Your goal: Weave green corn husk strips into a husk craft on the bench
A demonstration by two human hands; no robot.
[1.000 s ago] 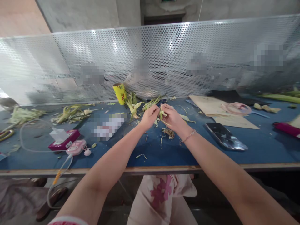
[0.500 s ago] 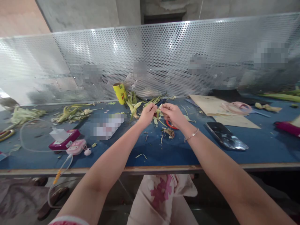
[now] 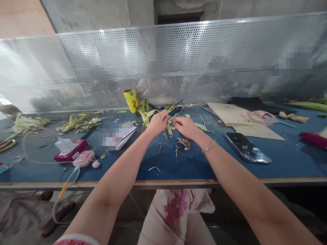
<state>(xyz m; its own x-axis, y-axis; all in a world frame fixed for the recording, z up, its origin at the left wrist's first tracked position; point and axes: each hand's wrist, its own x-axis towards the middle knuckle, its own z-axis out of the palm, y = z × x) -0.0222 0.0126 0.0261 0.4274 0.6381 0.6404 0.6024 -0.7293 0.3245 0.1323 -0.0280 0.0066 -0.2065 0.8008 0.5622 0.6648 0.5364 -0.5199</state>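
Note:
Over the middle of the blue table, both my hands work close together with fingers pinched. My left hand [image 3: 158, 123] is closed, its fingertips turned inward; what they grip is too small to make out. Just across a narrow gap, my right hand [image 3: 186, 127] pinches at something thin that I cannot make out. Pale green leaf strips [image 3: 169, 129], which look like husk, hang or lie below the fingertips. Behind my left hand is a bunch of green and pale husk leaves [image 3: 146, 114]. A small brown bundle of dry fibre [image 3: 186, 144] lies nearer me.
A yellow tube [image 3: 131, 101] stands before the perforated metal screen [image 3: 173, 51]. To the right lie a phone [image 3: 246, 147], brown paper [image 3: 222, 114] and a pink tape roll [image 3: 263, 117]. Leftward are husk scraps [image 3: 76, 123], a white packet [image 3: 120, 136], and a magenta power block [image 3: 70, 151] with cables.
My hands have moved slightly apart and turned over, knuckles more upward. The red loop seen beside my right hand is now almost covered by it. The white packet's near edge appears more raised.

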